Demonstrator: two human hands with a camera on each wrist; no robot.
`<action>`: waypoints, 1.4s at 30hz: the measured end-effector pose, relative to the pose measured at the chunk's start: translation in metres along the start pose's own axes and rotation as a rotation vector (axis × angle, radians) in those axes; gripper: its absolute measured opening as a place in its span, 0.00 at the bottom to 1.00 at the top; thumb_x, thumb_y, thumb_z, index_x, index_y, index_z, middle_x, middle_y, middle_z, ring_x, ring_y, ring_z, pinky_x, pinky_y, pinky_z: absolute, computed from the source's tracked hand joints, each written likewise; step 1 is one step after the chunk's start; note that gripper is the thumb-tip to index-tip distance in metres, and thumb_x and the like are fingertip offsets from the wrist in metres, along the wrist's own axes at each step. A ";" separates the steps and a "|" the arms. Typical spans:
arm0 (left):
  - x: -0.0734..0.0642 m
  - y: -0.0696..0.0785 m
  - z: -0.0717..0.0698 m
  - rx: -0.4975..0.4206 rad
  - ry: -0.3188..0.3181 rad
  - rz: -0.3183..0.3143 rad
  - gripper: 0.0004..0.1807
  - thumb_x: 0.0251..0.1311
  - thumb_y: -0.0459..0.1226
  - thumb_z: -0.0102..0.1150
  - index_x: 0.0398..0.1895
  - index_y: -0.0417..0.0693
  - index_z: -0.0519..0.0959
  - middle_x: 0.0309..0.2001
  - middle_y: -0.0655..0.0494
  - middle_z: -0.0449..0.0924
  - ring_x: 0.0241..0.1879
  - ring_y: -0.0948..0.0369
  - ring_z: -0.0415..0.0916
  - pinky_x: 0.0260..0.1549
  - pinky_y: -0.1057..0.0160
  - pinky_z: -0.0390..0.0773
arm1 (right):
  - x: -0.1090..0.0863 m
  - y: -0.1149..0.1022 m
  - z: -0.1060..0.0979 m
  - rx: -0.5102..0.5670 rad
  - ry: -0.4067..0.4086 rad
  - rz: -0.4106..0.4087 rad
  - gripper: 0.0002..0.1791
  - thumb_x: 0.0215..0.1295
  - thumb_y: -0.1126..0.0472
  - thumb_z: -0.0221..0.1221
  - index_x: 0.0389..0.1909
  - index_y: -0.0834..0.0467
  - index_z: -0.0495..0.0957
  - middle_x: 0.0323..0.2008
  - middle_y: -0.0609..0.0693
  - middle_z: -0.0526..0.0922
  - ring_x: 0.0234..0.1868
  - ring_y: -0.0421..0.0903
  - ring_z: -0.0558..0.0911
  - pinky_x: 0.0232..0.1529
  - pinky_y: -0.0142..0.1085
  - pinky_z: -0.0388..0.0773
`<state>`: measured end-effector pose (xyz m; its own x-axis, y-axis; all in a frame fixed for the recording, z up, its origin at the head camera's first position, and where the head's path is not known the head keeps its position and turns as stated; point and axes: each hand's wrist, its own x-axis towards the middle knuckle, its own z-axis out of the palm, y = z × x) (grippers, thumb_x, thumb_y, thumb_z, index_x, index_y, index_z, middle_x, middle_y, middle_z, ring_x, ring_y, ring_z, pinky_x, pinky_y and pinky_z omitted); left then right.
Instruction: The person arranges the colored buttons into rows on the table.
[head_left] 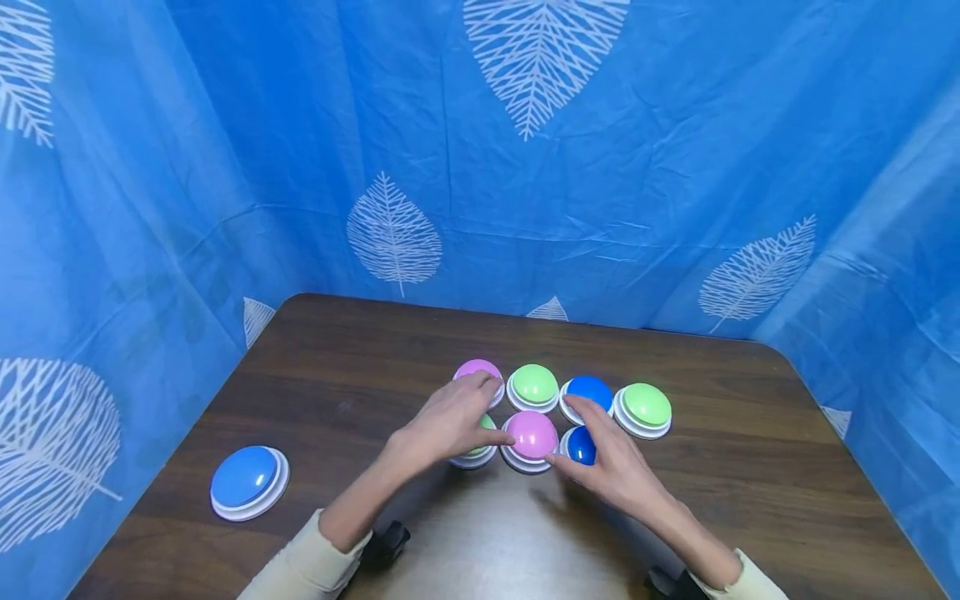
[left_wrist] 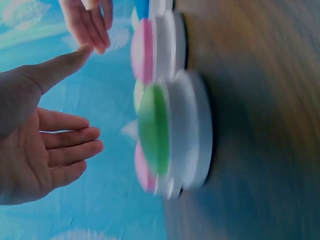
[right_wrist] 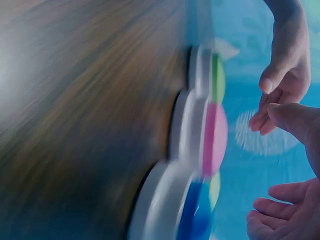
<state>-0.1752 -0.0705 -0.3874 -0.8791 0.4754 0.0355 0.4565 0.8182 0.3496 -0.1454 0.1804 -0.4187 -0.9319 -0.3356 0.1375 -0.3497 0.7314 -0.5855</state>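
Note:
Two rows of round push buttons with white bases and coloured domes stand close together on the table. The back row has a pink button (head_left: 478,368), a green button (head_left: 535,384), a blue button (head_left: 589,393) and another green button (head_left: 647,406). In front are a green button (left_wrist: 155,130), a pink button (head_left: 532,435) and a blue button (right_wrist: 195,210). My left hand (head_left: 453,421) hovers over the left end, partly hiding the green front button. Over the blue front button is my right hand (head_left: 611,462). Both wrist views show the hands raised off the domes, fingers extended, holding nothing.
A separate blue button (head_left: 244,478) sits near the left edge of the brown wooden table (head_left: 360,367). Blue curtains (head_left: 637,167) with white leaf prints hang behind the table and along both sides.

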 end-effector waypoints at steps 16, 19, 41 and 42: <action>-0.103 -0.087 -0.051 -0.012 0.020 -0.360 0.51 0.53 0.57 0.70 0.68 0.29 0.64 0.67 0.30 0.63 0.66 0.34 0.61 0.58 0.33 0.65 | 0.038 -0.109 0.077 0.145 -0.322 -0.288 0.47 0.61 0.40 0.66 0.76 0.51 0.56 0.73 0.49 0.61 0.72 0.48 0.63 0.68 0.49 0.64; -0.125 -0.102 -0.058 -0.007 -0.006 -0.405 0.53 0.54 0.60 0.68 0.67 0.26 0.63 0.66 0.26 0.63 0.64 0.32 0.62 0.54 0.32 0.67 | 0.044 -0.126 0.092 0.113 -0.360 -0.350 0.47 0.62 0.39 0.64 0.76 0.53 0.56 0.73 0.50 0.61 0.72 0.48 0.63 0.68 0.46 0.63; -0.216 -0.166 -0.069 0.016 -0.010 -0.473 0.48 0.47 0.59 0.73 0.51 0.22 0.72 0.42 0.37 0.76 0.44 0.41 0.73 0.38 0.42 0.75 | 0.077 -0.200 0.156 -0.057 -0.430 -0.469 0.49 0.61 0.34 0.62 0.75 0.56 0.57 0.73 0.45 0.61 0.72 0.37 0.60 0.66 0.31 0.63; -0.218 -0.167 -0.068 0.015 -0.011 -0.476 0.48 0.47 0.58 0.73 0.52 0.21 0.71 0.42 0.36 0.75 0.44 0.40 0.73 0.39 0.41 0.75 | 0.078 -0.202 0.158 -0.063 -0.434 -0.464 0.50 0.61 0.34 0.62 0.75 0.56 0.57 0.73 0.45 0.60 0.72 0.37 0.60 0.66 0.31 0.63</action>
<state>-0.0687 -0.3325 -0.3900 -0.9895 0.0503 -0.1353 0.0058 0.9505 0.3108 -0.1323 -0.0872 -0.4163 -0.5630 -0.8262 0.0219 -0.7252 0.4811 -0.4925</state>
